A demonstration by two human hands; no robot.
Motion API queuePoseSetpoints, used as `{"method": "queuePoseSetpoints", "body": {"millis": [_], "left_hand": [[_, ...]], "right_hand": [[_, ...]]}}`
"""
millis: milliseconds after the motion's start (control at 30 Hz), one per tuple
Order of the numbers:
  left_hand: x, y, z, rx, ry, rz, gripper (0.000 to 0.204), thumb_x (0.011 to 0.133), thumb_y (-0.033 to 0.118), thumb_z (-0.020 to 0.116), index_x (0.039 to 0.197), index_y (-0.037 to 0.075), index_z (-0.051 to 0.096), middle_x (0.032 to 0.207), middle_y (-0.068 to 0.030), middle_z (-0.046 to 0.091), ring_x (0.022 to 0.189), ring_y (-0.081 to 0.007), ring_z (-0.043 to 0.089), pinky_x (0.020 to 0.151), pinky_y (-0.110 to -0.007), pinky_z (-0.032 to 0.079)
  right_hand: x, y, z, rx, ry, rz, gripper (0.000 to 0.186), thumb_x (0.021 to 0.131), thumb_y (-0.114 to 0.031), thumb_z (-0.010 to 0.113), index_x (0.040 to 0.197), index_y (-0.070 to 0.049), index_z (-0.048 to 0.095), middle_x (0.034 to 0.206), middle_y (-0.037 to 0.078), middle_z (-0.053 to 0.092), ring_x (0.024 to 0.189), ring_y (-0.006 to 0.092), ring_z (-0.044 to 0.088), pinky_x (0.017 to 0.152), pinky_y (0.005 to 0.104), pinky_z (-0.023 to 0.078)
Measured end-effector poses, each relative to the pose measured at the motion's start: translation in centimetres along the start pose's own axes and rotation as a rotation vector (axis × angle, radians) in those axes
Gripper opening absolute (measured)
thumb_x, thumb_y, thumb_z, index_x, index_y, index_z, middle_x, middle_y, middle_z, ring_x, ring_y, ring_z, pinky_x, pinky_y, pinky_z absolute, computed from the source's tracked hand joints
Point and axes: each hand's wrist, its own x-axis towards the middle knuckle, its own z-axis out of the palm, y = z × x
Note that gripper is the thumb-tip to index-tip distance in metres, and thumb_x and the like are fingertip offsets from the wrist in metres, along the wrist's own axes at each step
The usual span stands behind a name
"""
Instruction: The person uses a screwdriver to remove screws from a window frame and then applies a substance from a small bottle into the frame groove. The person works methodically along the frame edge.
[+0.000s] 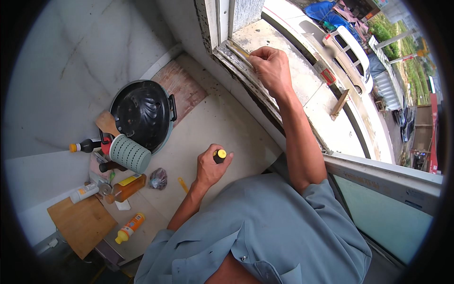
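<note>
My left hand (211,168) is closed around a black cylindrical object with a yellow top (219,156), held over the pale counter (241,128). My right hand (270,71) reaches up to the worn window sill track (227,57), fingers pinched and bent down at it. A thin yellowish strip (242,51) runs along the track from those fingertips; whether the fingers grip it I cannot make out. A small yellow tool (183,184) lies on the counter left of my left hand.
A black lidded pot (139,113), a perforated grey-green cup (132,154), several bottles (130,187), a bag (158,179) and a wooden board (71,217) crowd the left. At right are the window frame (383,173) and, outside, a white van (350,61).
</note>
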Motion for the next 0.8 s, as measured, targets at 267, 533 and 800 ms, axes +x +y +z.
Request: {"method": "queuePoseSetpoints", "body": {"millis": [267, 533, 800], "left_hand": [[0.1, 0.2, -0.2, -0.001, -0.001, -0.032, 0.029, 0.084, 0.020, 0.085, 0.092, 0.003, 0.062, 0.071, -0.0080, 0.062, 0.063, -0.0188, 0.058, 0.064, -0.034, 0.051], [0.2, 0.0, -0.2, -0.011, 0.003, -0.035, 0.028, 0.084, 0.019, 0.084, 0.092, 0.003, 0.062, 0.071, -0.0084, 0.062, 0.063, -0.0191, 0.058, 0.063, -0.035, 0.051], [0.2, -0.1, 0.0, -0.002, -0.006, -0.018, 0.028, 0.084, 0.019, 0.084, 0.092, 0.003, 0.062, 0.071, -0.0084, 0.062, 0.062, -0.0187, 0.057, 0.063, -0.034, 0.051]], "right_hand": [[-2.3, -1.3, 0.2, -0.090, 0.099, -0.101, 0.019, 0.087, -0.010, 0.061, 0.089, 0.003, 0.075, 0.068, 0.020, 0.069, 0.062, 0.0266, 0.070, 0.066, 0.0376, 0.055], [-3.8, -1.5, 0.1, -0.262, 0.145, -0.280, 0.013, 0.089, -0.008, 0.062, 0.088, 0.000, 0.073, 0.070, 0.023, 0.068, 0.064, 0.0375, 0.070, 0.063, 0.0428, 0.055], [-1.8, 0.6, 1.3, -0.423, 0.167, -0.442, 0.012, 0.086, -0.006, 0.060, 0.084, -0.002, 0.072, 0.070, 0.024, 0.067, 0.067, 0.0426, 0.067, 0.065, 0.0469, 0.055]]}}
